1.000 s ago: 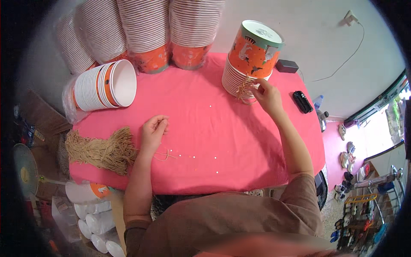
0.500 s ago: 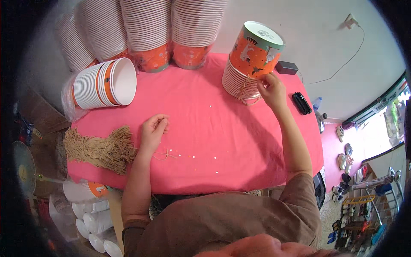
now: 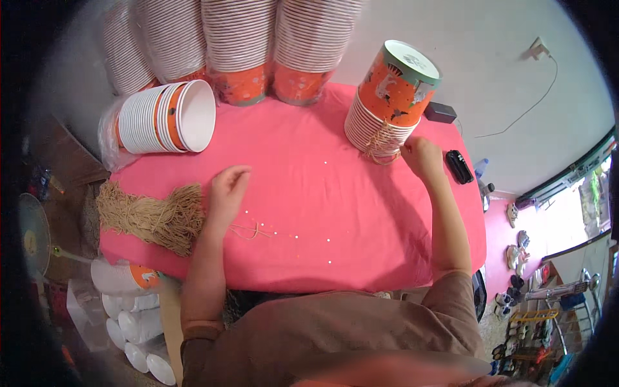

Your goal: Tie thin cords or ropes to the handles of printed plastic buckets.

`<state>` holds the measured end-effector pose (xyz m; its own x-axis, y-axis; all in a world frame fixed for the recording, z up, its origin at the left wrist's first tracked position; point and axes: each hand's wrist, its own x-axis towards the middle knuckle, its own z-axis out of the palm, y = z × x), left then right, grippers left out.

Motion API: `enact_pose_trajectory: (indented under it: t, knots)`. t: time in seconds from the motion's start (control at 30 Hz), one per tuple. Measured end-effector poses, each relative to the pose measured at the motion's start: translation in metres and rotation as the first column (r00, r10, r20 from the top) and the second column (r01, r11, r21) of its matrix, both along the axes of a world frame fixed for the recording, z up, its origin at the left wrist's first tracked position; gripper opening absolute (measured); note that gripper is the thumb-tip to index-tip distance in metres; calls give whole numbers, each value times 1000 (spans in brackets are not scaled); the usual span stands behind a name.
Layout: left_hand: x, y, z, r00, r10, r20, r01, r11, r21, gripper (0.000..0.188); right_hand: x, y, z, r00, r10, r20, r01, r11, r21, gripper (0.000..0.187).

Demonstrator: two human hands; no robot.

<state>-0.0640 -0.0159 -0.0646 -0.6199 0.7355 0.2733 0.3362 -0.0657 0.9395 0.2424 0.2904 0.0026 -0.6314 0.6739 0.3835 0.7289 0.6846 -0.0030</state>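
Note:
On the far right of the table stands an upside-down stack of orange and green paper buckets [image 3: 400, 87] with white rims. Short tan twine pieces [image 3: 382, 143] hang down its near side over the rims. My right hand [image 3: 422, 157] is closed beside the twine at the lower rims; its curled fingers hide whatever they may hold. Over the left half of the pink cloth, my left hand [image 3: 227, 193] has its fingers bent and pressed together, with nothing seen in them. Left of that wrist lies a thick tan twine bundle [image 3: 155, 216], and a loose twine strand [image 3: 255, 231] is to its right.
A wrapped bucket stack [image 3: 138, 122] lies on its side at the left. Tall wrapped stacks [image 3: 238, 39] line the back wall. A black box [image 3: 440, 113] and a black pouch-like item [image 3: 459, 167] sit along the right edge. Small white bits [image 3: 296, 237] dot the cloth.
My right hand has moved down from the printed side of the buckets to beside the lower rims. My left fingers are pressed together more. The whole view has shifted slightly.

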Motion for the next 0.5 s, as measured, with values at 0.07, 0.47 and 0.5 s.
enact_pose_trajectory:
  t: [0.07, 0.47, 0.5]
  knots:
    - [-17, -9, 11, 922, 223, -316, -218, 975, 52, 18, 8, -4, -8, 998, -19, 64, 22, 999, -38, 21]
    - [-125, -13, 41, 619, 430, -658, -626, 775, -83, 33, -142, -130, -15, 735, 677, -26, -635, 675, -375, 21]
    - [-129, -11, 38, 622, 401, -672, -628, 768, -123, 36, -164, -137, -14, 716, 694, -79, -664, 641, -386, 23]
